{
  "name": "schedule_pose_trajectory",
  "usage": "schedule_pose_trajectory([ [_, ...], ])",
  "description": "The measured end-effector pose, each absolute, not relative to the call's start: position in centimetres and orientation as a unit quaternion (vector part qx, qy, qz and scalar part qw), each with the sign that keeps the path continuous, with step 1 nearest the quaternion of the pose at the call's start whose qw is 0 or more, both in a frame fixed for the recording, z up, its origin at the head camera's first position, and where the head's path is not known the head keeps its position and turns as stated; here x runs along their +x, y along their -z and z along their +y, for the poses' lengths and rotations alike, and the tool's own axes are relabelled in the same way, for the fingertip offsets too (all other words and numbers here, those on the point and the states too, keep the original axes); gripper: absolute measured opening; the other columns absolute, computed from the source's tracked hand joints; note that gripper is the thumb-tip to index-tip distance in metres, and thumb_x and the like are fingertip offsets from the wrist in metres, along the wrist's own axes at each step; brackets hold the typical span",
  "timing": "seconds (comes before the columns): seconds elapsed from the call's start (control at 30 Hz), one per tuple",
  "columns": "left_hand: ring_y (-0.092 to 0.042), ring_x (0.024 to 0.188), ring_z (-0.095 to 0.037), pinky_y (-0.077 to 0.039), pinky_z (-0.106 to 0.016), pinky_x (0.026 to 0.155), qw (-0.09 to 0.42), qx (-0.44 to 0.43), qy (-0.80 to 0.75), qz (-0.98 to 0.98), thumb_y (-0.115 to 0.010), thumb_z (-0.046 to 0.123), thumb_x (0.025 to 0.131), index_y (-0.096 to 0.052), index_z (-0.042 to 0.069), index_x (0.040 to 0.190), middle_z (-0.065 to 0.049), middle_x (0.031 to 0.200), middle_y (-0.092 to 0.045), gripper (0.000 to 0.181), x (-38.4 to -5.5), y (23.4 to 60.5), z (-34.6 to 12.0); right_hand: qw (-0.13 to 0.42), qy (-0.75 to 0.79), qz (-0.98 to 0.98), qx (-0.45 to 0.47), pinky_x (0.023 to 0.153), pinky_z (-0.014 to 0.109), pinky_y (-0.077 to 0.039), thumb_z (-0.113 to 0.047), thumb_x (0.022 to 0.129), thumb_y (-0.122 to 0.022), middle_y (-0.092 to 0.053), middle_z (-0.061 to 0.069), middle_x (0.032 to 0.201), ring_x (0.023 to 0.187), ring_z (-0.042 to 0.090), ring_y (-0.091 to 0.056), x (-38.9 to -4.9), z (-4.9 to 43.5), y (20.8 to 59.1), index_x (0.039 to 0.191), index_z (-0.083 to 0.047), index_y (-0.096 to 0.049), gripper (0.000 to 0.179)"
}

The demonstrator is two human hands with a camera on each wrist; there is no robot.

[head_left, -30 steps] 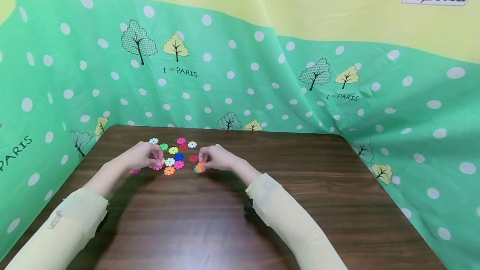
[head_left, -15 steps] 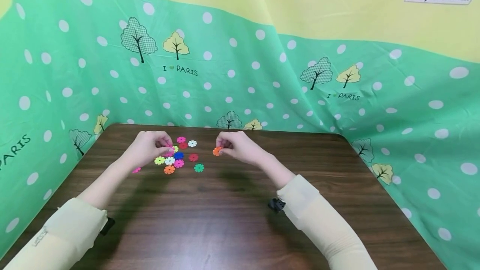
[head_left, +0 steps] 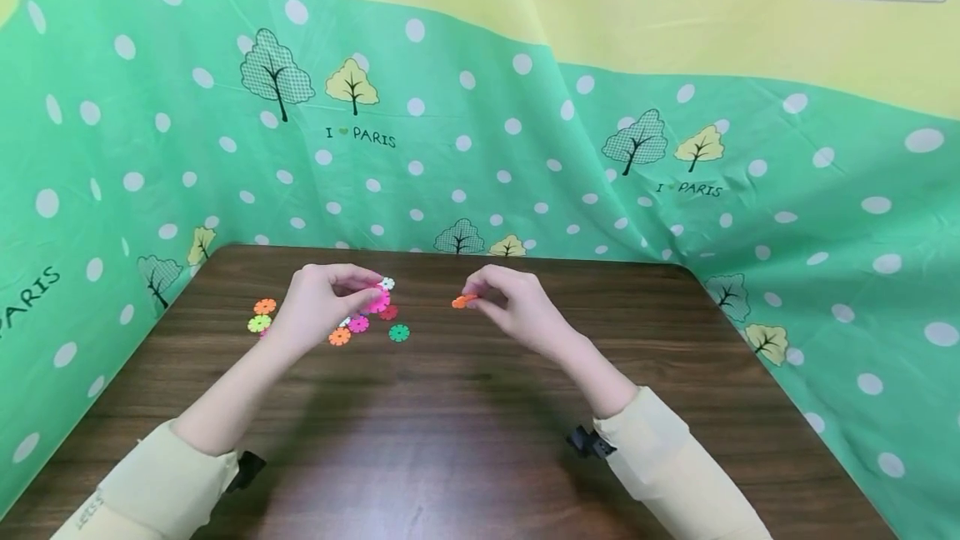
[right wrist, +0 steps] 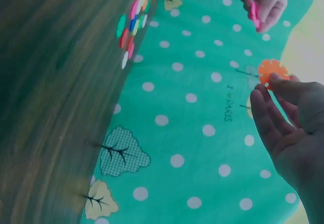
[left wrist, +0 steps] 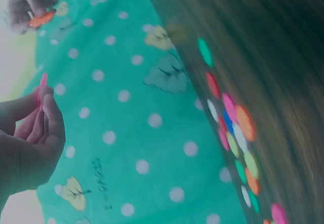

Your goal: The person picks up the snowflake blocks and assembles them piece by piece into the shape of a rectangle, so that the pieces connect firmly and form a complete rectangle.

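Note:
My left hand (head_left: 318,307) pinches a pink notched disc (head_left: 380,301) between thumb and fingers, raised above the table. That disc (left wrist: 43,85) shows nearly edge-on in the left wrist view. Across a gap to its right, my right hand (head_left: 513,307) pinches an orange notched disc (head_left: 462,302); the right wrist view shows this disc's round face (right wrist: 272,73). Under and beside the left hand lie several more discs, among them a green disc (head_left: 399,332), an orange disc (head_left: 340,336) and a yellow disc (head_left: 258,323). The left hand covers part of this group.
The discs lie on a dark wooden table (head_left: 465,407). Behind it and along both sides hangs a green and yellow dotted cloth (head_left: 420,140). Black wrist straps (head_left: 246,470) show at the sleeve cuffs.
Both hands have lifted their discs off the table. The left hand moved right over the group with the pink disc; the right moved right with the orange one, leaving the green disc behind.

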State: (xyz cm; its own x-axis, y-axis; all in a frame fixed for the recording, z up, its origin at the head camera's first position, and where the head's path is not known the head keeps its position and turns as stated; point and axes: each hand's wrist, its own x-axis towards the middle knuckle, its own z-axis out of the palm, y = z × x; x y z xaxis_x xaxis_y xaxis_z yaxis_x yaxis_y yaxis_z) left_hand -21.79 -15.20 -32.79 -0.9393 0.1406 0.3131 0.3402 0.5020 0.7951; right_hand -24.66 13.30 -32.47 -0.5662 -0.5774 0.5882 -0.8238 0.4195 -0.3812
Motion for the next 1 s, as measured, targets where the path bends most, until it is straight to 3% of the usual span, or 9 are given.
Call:
schedule_pose_trajectory([
  [0.17, -0.067, 0.061, -0.018, -0.056, -0.030, 0.057, 0.076, -0.115, 0.549, -0.824, -0.077, 0.028, 0.079, -0.073, 0.014, 0.097, -0.003, 0.079, -0.072, 0.024, -20.7, 32.6, -13.4, 0.216, -0.370, -0.798, 0.423, 0.064, 0.024, -0.056, 0.000, 0.076, -0.076, -0.068, 0.001, 0.087, 0.077, 0.009, -0.064, -23.4, 13.5, 33.1, 0.093, -0.007, -0.067, 0.020],
  [0.4, -0.067, 0.064, -0.021, -0.056, -0.030, 0.058, 0.092, -0.137, 0.593, -0.789, -0.077, 0.029, 0.079, -0.074, 0.011, 0.093, -0.004, 0.076, -0.072, 0.023, -19.8, 33.2, -10.8, 0.253, -0.420, -0.767, 0.413, 0.061, 0.026, -0.056, 0.001, 0.074, -0.077, -0.070, 0.003, 0.085, 0.074, 0.012, -0.066, -22.3, 13.3, 33.7, 0.088, -0.008, -0.068, 0.019],
  [0.63, -0.069, 0.063, -0.024, -0.058, -0.034, 0.061, 0.088, -0.138, 0.660, -0.734, -0.078, 0.015, 0.078, -0.071, 0.003, 0.093, -0.012, 0.081, -0.072, 0.021, -19.3, 33.7, -9.0, 0.285, -0.430, -0.758, 0.399, 0.061, 0.020, -0.054, 0.001, 0.074, -0.078, -0.070, 0.003, 0.083, 0.074, 0.013, -0.066, -21.6, 13.1, 34.3, 0.086, -0.008, -0.069, 0.018],
  [1.0, -0.069, 0.063, -0.021, -0.058, -0.035, 0.062, 0.078, -0.128, 0.707, -0.692, -0.074, 0.003, 0.080, -0.069, -0.004, 0.095, -0.019, 0.086, -0.071, 0.018, -18.9, 34.2, -8.0, 0.294, -0.425, -0.743, 0.425, 0.057, 0.026, -0.055, 0.001, 0.074, -0.078, -0.069, 0.001, 0.081, 0.072, 0.011, -0.065, -21.7, 12.6, 34.7, 0.086, -0.010, -0.070, 0.019],
])
